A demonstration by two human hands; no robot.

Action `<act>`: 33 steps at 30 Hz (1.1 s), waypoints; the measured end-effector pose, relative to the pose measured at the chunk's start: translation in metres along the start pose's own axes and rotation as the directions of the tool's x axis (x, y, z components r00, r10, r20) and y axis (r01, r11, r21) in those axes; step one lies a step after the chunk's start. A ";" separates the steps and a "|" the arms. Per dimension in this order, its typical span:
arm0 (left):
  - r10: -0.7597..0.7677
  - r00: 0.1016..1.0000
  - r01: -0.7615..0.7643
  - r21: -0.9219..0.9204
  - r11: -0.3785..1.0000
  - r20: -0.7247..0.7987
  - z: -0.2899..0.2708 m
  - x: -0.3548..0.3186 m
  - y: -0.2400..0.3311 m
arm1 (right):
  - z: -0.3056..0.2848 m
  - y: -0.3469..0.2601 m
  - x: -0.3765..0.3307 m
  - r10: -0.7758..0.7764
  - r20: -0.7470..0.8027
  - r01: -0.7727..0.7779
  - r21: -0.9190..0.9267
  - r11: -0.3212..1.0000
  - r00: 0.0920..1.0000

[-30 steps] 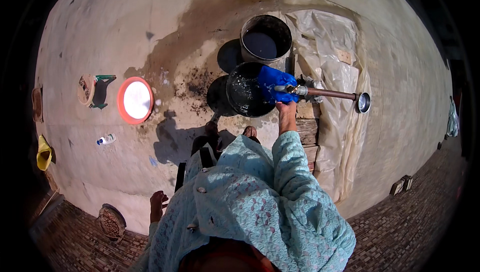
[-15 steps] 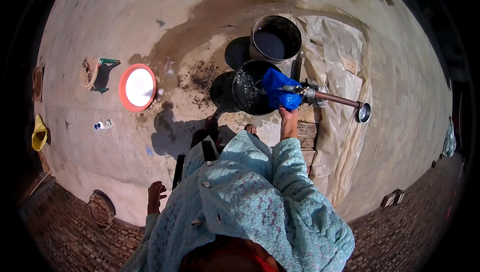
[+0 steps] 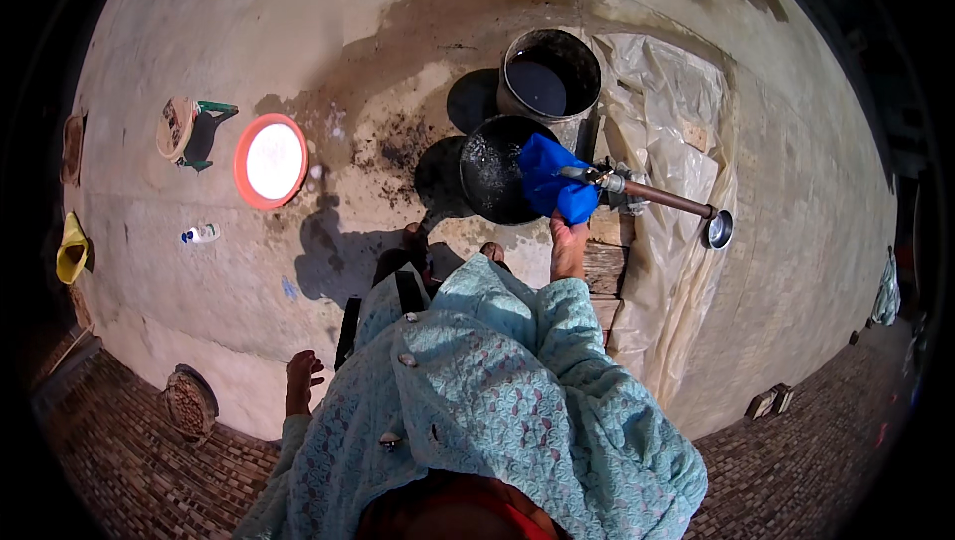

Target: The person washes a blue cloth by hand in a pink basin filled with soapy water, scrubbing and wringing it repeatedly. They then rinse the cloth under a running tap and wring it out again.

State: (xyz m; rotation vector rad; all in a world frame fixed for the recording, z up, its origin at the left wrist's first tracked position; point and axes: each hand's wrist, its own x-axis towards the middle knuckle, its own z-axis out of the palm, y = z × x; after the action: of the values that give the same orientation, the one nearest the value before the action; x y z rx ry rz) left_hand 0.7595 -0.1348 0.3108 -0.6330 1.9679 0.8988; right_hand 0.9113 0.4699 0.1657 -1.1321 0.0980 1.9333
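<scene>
My right hand (image 3: 568, 245) grips the lower end of a shiny, crumpled blue plastic bag (image 3: 549, 174). The bag bunches beneath and beside the metal tap (image 3: 585, 175), overlapping the right side of a black bucket (image 3: 489, 199). Pale speckles, like splashes or foam, show inside that bucket; whether water is running is hard to make out. Just behind it stands a second, taller bucket (image 3: 550, 73) with dark liquid in it. My left hand (image 3: 303, 381) hangs away at the lower left, its fingers apart and holding nothing.
A brown pipe (image 3: 668, 199) runs right from the tap to a small metal bowl (image 3: 718, 230). Clear plastic sheeting (image 3: 686, 271) covers the ground beside it. Leftward are an orange basin (image 3: 245, 164), a small stool (image 3: 181, 132), a white bottle (image 3: 202, 233) and a yellow container (image 3: 72, 250).
The whole view has shifted slightly. My right hand keeps hold of the blue bag by the tap. The pale speckles in the near bucket look different. My left hand still hangs free.
</scene>
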 end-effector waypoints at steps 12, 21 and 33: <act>0.002 1.000 -0.002 -0.035 0.999 -0.009 0.006 0.013 -0.006 | 0.016 -0.003 -0.023 0.151 0.010 -0.151 0.117 0.982 0.989; -0.023 0.999 0.021 -0.059 0.998 -0.045 0.009 0.002 -0.001 | 0.019 0.000 -0.021 0.252 0.128 -0.271 0.156 0.950 0.959; -0.054 0.997 0.049 -0.087 0.995 -0.049 0.022 0.002 -0.011 | -0.016 -0.016 -0.005 0.277 0.149 -0.283 0.023 0.959 0.949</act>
State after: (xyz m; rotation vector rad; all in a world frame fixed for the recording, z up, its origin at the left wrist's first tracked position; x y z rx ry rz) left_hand 0.7768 -0.1246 0.2973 -0.7595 1.9571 0.9476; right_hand 0.9349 0.4692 0.1654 -0.9865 0.2332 2.2476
